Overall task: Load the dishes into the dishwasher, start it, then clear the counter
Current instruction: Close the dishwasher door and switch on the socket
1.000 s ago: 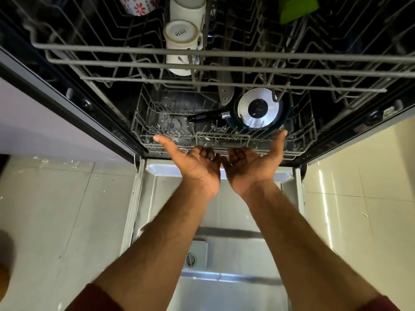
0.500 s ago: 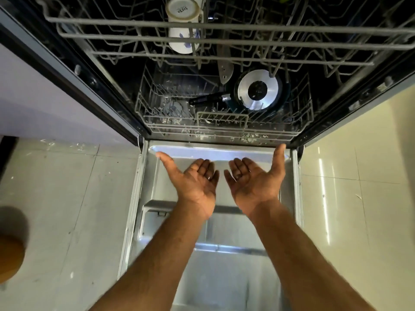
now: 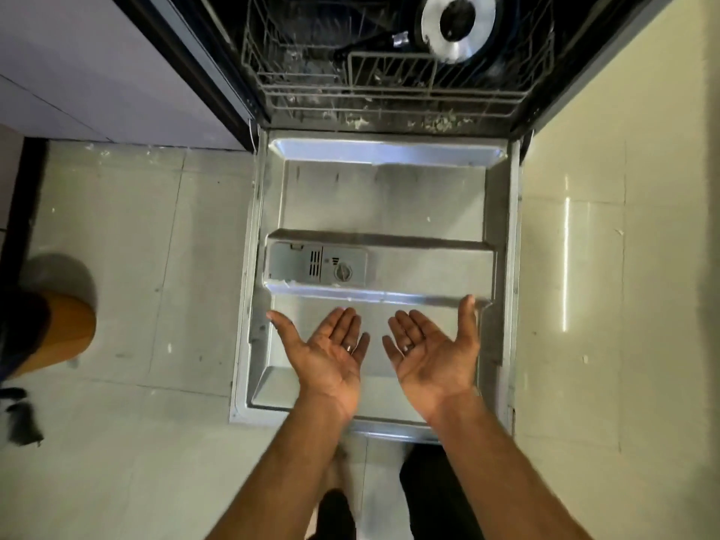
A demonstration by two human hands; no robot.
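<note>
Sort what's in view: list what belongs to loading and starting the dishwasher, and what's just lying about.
Job:
door, open flat
lower rack
pan in the rack
detergent dispenser
left hand, right hand, both palm-up, holding nothing

Lying about:
orange object on the floor, left

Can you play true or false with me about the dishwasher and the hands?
1. The door is down and open. True.
2. The left hand holds a cup. False: it is palm up and holds nothing.
3. A pan lies in the bottom rack. True.
4. The right hand grips the rack. False: it is open, palm up, over the door, apart from the rack.
5. The soap box on the door has its lid open. False: the lid looks shut.
</note>
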